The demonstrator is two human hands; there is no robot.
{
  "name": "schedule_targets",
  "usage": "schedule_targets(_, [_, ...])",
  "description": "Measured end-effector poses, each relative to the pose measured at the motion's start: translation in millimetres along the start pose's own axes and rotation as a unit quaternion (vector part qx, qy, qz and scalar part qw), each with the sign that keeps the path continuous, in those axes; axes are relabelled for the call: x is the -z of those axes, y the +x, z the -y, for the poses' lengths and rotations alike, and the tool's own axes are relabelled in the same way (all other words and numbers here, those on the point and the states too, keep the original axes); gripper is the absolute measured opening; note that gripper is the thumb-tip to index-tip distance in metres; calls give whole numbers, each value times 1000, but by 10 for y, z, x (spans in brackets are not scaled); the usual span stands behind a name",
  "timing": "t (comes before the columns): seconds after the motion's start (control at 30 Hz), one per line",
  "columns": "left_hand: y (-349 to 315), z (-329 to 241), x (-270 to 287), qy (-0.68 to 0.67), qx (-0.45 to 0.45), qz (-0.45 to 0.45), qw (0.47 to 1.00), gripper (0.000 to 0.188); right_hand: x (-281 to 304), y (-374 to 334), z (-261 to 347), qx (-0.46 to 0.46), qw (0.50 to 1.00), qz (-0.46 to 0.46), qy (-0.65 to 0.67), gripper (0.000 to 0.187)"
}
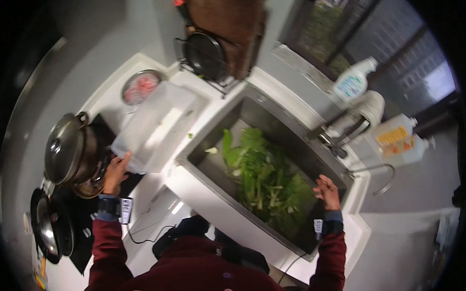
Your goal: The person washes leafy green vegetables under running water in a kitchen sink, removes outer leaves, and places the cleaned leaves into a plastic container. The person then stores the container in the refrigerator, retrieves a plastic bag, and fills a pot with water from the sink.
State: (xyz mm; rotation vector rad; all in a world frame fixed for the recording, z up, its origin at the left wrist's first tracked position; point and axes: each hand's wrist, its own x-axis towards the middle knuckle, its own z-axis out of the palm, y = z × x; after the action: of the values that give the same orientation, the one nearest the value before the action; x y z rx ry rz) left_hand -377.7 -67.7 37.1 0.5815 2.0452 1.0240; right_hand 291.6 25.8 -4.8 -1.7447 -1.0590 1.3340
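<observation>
Look at the smooth-walled grey sink (288, 119), four o'clock, cradling limp, crumpled leafy greens (262, 178)! At ten o'clock, a boxy translucent plastic tub (152, 122): handling it looks like the step in hand, and the next move calls for a steady hold. Left hand (115, 175), eight o'clock: grip closed on its corner. Right hand (327, 191), four o'clock: fingers loosely curled, nothing visible inside.

The leaves (264, 170) are green, the sink (213, 176) grey, the tub (145, 125) milky white, the sleeves (108, 245) maroon.

Grey sink (209, 178) with leafy greens (259, 170) inside
</observation>
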Motion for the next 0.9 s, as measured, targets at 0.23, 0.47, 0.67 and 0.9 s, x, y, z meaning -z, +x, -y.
schedule_targets(0.23, [312,-153,58,-33,-91,33,995,28,199,256,283,98,989,-95,-59,43])
schedule_targets(0.47, [-293,-954,-705,146,-376,-17,915,38,1,1144,428,194,962,-148,-120,30])
schedule_targets(0.67, [-879,-1201,-1907,172,-401,20,900,43,224,1459,224,250,910,-209,-258,18])
schedule_targets(0.9, [-989,-862,-2891,150,-401,108,897,39,399,1134,334,153,982,-84,-79,28])
